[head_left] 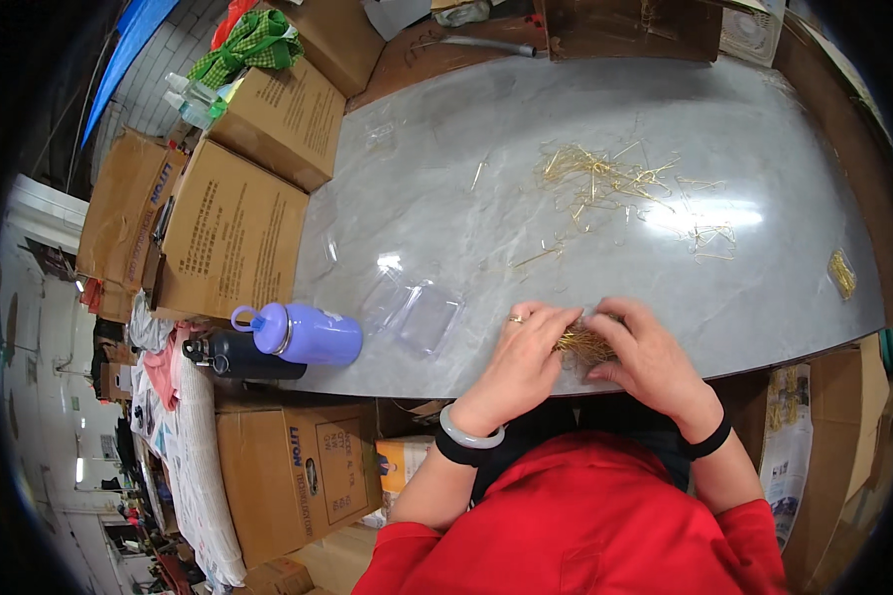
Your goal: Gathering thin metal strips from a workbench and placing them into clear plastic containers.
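At the table's near edge, a dense bundle of thin gold wire hooks (pixel 583 344) sits between my two hands. My left hand (pixel 526 357) closes on its left side, fingers bent over the wires. From the right, my right hand (pixel 650 357) curls around the same bundle, thumb below and fingers above. Parts of the bundle are hidden under the fingers. Farther back lies a loose, tangled pile of gold wire hooks (pixel 605 178), with a few strays around it. Left of my hands rests a transparent plastic box (pixel 432 315).
A purple bottle (pixel 318 334) and a black bottle (pixel 253 359) lie at the table's left edge. Cardboard boxes (pixel 233 223) line that side. At the far right is a small transparent pack of gold wires (pixel 841 275). An open brown box (pixel 630 35) stands at the back.
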Available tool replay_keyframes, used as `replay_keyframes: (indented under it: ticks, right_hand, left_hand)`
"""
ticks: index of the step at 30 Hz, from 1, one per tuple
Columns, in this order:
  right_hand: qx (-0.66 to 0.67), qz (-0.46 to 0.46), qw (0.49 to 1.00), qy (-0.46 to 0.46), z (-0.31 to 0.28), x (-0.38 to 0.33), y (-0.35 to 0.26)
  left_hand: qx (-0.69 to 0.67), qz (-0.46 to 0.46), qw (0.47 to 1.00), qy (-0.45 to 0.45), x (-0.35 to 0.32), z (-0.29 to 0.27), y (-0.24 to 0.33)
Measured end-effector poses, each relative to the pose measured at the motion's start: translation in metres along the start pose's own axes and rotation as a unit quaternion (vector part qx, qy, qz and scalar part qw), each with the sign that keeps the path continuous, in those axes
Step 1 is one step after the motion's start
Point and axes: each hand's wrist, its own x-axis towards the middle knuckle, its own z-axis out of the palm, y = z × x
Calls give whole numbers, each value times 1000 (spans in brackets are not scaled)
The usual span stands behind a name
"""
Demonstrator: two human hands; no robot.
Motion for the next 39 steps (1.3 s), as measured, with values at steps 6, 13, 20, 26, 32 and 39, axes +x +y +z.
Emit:
replay_keyframes:
  ticks: [6, 13, 20, 26, 32, 39]
  right_hand:
    - [-55, -19, 996, 63, -4, 7, -5]
    - [-54, -21, 998, 29, 1, 2, 2]
    - [-87, -47, 994, 51, -2, 11, -9]
    - [-62, -3, 998, 11, 2, 1, 5]
    - [-113, -9, 992, 48, 0, 14, -10]
    - [-109, -55, 992, -37, 1, 15, 4]
  left_hand:
    - [-170, -62, 984, -6, -11, 12, 15]
    - [90, -81, 990, 68, -34, 24, 26]
    - [-176, -57, 973, 134, -24, 37, 17]
    - [36, -108, 988, 107, -44, 9, 20]
    - [239, -136, 961, 37, -56, 21, 16]
    - [199, -73, 977, -14, -32, 11, 2]
